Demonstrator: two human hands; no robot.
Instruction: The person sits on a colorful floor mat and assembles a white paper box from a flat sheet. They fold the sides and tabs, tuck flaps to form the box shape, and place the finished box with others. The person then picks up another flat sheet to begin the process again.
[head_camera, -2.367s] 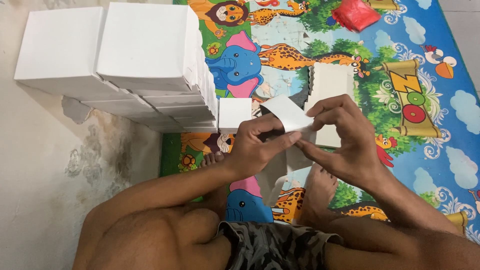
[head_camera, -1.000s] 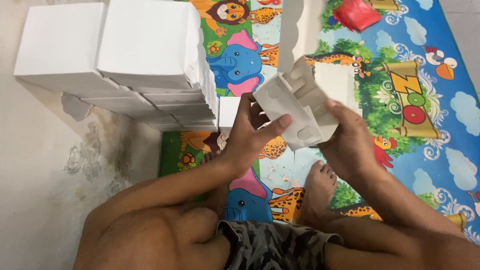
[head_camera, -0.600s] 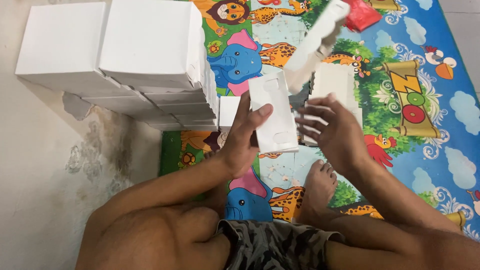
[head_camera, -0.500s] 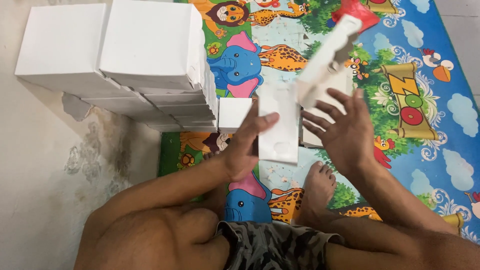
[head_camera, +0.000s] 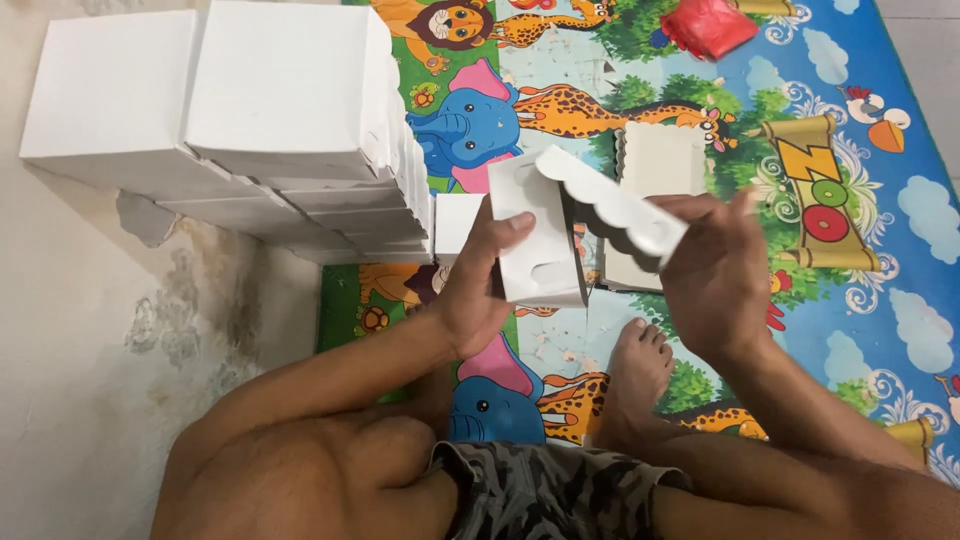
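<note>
The scalloped flap has dropped toward frame centre; left hand (head_camera: 480, 290) grips the light, creasable box (head_camera: 535, 245), right hand (head_camera: 715, 275) fingers pinch its flap (head_camera: 620, 210) edge.

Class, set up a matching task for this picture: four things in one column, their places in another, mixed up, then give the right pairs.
Things:
1. white folded box
2. red bag
3. stack of white boxes
4. flat white sheets

Places:
A. top edge of the mat
B. left, beside the mat
C. held in both hands
D. on the mat behind the hands

Pairs: 1-C, 2-A, 3-B, 4-D
</note>
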